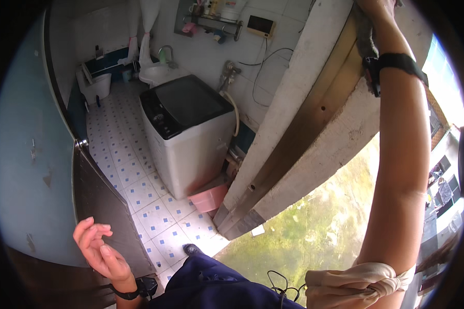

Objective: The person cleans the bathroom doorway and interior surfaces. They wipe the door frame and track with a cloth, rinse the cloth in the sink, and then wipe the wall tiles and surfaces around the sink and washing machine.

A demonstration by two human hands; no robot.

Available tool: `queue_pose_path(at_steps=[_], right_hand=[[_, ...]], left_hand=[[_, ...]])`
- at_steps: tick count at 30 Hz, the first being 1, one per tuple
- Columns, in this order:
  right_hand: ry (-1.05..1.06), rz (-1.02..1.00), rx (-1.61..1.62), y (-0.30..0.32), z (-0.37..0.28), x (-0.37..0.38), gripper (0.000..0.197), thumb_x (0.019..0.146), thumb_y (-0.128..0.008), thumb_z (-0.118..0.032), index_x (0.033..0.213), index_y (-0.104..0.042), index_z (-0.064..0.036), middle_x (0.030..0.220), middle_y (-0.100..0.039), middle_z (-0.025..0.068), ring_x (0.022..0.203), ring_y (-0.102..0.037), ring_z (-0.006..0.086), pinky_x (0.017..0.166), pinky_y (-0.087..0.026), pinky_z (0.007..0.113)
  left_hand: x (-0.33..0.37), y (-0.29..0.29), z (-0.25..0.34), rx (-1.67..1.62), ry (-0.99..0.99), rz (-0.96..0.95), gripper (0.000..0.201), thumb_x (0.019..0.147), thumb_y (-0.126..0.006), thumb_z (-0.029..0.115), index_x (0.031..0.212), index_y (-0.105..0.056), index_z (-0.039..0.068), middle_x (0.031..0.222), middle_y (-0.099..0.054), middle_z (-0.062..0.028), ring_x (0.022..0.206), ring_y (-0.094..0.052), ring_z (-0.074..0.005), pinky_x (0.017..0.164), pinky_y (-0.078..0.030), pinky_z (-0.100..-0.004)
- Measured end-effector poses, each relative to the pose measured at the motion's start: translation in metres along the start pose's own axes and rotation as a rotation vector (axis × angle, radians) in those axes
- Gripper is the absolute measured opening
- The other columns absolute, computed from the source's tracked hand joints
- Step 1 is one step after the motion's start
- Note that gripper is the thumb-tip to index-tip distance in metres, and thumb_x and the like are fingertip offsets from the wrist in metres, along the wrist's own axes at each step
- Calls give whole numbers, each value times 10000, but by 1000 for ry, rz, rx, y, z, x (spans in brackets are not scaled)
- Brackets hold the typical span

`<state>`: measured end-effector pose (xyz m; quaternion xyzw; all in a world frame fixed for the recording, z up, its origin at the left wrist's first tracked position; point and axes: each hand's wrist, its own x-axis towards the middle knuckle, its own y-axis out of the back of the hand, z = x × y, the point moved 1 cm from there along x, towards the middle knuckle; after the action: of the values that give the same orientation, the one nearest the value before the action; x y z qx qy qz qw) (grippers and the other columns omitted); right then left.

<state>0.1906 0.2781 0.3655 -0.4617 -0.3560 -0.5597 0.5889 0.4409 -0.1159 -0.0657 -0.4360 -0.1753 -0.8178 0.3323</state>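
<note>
My right arm stretches up to the top of the doorway, where my right hand (380,11) presses a dark grey cloth (365,38) against the door frame (314,110). The fingertips are partly cut off by the picture's upper edge. The frame has a brownish, metal-looking inner strip between pale, rough edges. Down at the lower left, my left hand (102,251) is raised with loosely bent fingers and holds nothing. It hovers in front of the door (36,154), which is pale blue above and dark below.
Inside stand a washing machine (188,139) with a dark lid, a pink basin (210,198) at its foot, a white sink (154,73) and a toilet (95,85). A shelf (211,20) hangs on the wall. Mossy ground (304,226) lies outside the doorway.
</note>
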Motion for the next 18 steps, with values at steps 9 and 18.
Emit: queue_pose_path(at_steps=[9, 18], right_hand=[[-108, 6, 236, 33, -72, -167, 587, 649, -551, -53, 1227, -462, -4, 1261, -442, 223, 1161, -378, 449, 1012, -328, 465], [-220, -176, 331, 64, -119, -300, 595, 639, -517, -2, 1228, -446, 48, 1265, -414, 230, 1130, -377, 456, 1000, -328, 467]], left_hand=[[-22, -4, 35, -67, -55, -138, 341, 863, -419, 185, 1116, -482, -34, 1202, -435, -187, 829, -523, -173, 684, -434, -269], [-41, 19, 45, -88, -18, -71, 339, 893, -355, 124, 1152, -466, -63, 1238, -426, -208, 858, -535, -184, 710, -429, -276]])
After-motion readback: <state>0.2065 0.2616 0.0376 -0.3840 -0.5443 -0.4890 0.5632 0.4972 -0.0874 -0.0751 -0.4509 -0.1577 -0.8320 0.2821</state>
